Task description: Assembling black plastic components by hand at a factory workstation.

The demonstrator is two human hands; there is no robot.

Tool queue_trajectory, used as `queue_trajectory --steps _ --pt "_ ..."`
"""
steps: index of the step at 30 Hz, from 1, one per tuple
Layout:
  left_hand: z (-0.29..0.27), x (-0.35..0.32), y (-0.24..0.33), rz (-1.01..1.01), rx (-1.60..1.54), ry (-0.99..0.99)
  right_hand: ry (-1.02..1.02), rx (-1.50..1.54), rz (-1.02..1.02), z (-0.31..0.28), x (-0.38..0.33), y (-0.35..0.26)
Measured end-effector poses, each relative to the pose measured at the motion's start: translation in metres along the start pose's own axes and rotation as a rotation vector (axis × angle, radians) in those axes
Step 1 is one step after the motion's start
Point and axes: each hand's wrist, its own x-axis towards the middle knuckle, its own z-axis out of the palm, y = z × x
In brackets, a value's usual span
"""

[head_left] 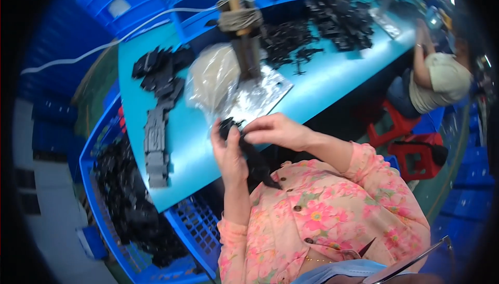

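Observation:
My left hand (pixel 228 151) is closed around a small black plastic part (pixel 227 126) at the table's front edge, with the thumb pressed against it. My right hand (pixel 275 130) comes in from the right, its fingertips pinched together beside that part; whatever they hold is too small to make out. Just beyond my hands, a clear plastic bag (pixel 210 78) with pale contents lies against a shiny metal plate (pixel 262 94). An upright tool (pixel 244 39) with a wooden handle and cord wrapped round it stands over the plate, slightly blurred.
Flat black parts (pixel 156 138) lie in a row at the table's left, and heaps of black parts (pixel 340 21) cover its far side. A blue crate (pixel 99 195) of black pieces stands at lower left. A co-worker (pixel 442 78) sits at right near red stools (pixel 416 156).

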Motion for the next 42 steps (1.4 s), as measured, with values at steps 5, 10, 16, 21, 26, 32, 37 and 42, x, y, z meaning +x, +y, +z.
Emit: queue_trajectory --steps 5,10,16,21,26,32,37,42 --pt "0.006 -0.002 -0.003 0.086 0.169 0.026 -0.015 0.176 0.091 -0.002 -0.004 0.01" --pt "0.007 -0.001 -0.011 0.094 0.253 0.009 0.047 0.271 0.145 -0.008 -0.005 0.014" --pt "0.009 -0.002 -0.016 0.124 0.385 -0.006 0.136 0.319 0.093 -0.008 -0.008 0.02" --pt "0.003 0.0 -0.026 0.287 0.682 0.018 0.196 0.251 0.035 -0.008 -0.01 0.02" --pt "0.022 -0.009 -0.017 0.352 0.894 0.03 0.191 0.248 -0.016 -0.01 -0.011 0.02" --pt "0.025 -0.013 -0.017 0.413 1.003 0.042 0.218 0.287 -0.043 -0.007 -0.009 0.02" --pt "0.032 -0.009 -0.016 0.4 1.091 -0.01 0.27 0.302 -0.01 -0.016 -0.009 0.017" --pt "0.025 -0.008 -0.007 0.249 1.023 -0.167 0.239 0.247 0.022 -0.033 -0.008 0.027"
